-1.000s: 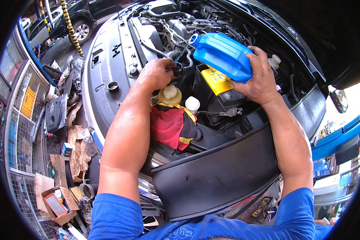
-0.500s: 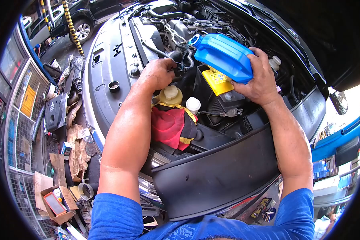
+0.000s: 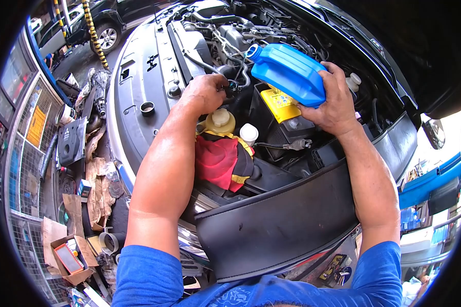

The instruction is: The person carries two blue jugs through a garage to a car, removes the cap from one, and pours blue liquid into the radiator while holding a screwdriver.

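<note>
Bright light, fisheye bend, black corners.
White blows out beside mirror [image 3: 435, 134] at right; glare on black cover [image 3: 276, 220]; upper right near black; jug [image 3: 289, 71] sharp; wire mesh [image 3: 28, 187] curves at left edge.

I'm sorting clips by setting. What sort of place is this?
Most likely a car repair workshop: there's an exposed engine bay in front of the person, a black protective-looking cover over the car's side, and a loose black panel among the clutter at left.

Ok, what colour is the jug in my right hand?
Bright blue: the jug in your right hand shows best in the head view.
</note>
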Demonstrator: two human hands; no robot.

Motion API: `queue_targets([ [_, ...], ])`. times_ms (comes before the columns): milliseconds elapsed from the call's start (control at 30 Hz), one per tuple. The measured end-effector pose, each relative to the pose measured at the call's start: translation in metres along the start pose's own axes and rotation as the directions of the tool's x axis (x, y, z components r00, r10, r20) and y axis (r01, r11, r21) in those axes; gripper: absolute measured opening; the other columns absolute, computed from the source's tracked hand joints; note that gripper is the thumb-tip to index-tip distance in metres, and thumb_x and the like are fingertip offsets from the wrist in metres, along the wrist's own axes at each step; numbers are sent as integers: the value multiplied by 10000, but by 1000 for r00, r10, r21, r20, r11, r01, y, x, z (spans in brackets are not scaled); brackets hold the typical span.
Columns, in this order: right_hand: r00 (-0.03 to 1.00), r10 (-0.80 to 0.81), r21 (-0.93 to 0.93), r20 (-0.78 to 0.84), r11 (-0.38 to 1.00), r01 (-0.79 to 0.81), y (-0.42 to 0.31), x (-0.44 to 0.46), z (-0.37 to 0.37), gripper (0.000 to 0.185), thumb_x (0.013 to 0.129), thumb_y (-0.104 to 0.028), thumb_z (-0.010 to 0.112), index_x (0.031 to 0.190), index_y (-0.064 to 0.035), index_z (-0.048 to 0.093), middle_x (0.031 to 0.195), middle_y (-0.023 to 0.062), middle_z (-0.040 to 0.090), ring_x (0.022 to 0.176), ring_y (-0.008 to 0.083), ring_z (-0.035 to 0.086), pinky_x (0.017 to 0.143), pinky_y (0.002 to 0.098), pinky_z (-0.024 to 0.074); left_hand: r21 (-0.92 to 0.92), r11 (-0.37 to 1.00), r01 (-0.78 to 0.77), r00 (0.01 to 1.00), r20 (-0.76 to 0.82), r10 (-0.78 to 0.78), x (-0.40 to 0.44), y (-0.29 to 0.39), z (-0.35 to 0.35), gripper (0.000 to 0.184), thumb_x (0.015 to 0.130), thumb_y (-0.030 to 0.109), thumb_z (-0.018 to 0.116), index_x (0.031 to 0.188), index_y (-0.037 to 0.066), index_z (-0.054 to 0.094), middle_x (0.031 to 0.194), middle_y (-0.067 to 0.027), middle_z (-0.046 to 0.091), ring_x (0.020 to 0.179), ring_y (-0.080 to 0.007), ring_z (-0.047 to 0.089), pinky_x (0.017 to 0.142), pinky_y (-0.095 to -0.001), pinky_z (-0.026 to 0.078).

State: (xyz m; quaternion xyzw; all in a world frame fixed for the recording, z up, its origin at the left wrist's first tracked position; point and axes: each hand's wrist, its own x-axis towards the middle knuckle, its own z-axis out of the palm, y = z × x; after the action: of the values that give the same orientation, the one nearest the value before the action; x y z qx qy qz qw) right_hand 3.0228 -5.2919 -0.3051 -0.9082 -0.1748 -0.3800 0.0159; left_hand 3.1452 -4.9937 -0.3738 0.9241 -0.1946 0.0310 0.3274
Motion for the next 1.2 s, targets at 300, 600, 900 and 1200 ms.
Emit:
queue_targets([
  [300,1000,-20,19,-9,1000,20,1,1,0,891,573,-258,906,1329,-171,442,1332,247,490,1196,438,561,972,513,519,-4,1000,3,1000,-2,-3,-1,0,0,377,838,114,624,1202,84,717,1088,-171,735,1030,-299,705,943,-378,536],
  [600,1000,-18,4,-11,1000,18,1,1,1,903,576,-265,902,1337,-180,422,1334,246,485,1198,437,560,969,512,521,-14,1000,23,1000,1,-23,-1,0,-1,372,834,117,627,1194,94,721,1073,-167,737,1025,-302,704,938,-381,537],
  [900,1000,4,26,-20,1000,-3,-1,1,-1,845,574,-260,880,1304,-138,473,1341,259,488,1186,452,571,973,511,517,-11,1000,4,1000,-2,-4,-2,-1,-1,388,821,129,643,1202,99,715,1096,-160,735,1044,-304,698,946,-384,535],
  [1200,1000,-10,26,-25,1000,11,0,2,-1,843,567,-257,881,1296,-122,479,1334,271,488,1175,456,576,966,507,520,-24,1000,13,1000,14,-13,-2,0,-2,389,817,127,648,1199,102,718,1111,-155,735,1055,-304,696,953,-381,536],
])
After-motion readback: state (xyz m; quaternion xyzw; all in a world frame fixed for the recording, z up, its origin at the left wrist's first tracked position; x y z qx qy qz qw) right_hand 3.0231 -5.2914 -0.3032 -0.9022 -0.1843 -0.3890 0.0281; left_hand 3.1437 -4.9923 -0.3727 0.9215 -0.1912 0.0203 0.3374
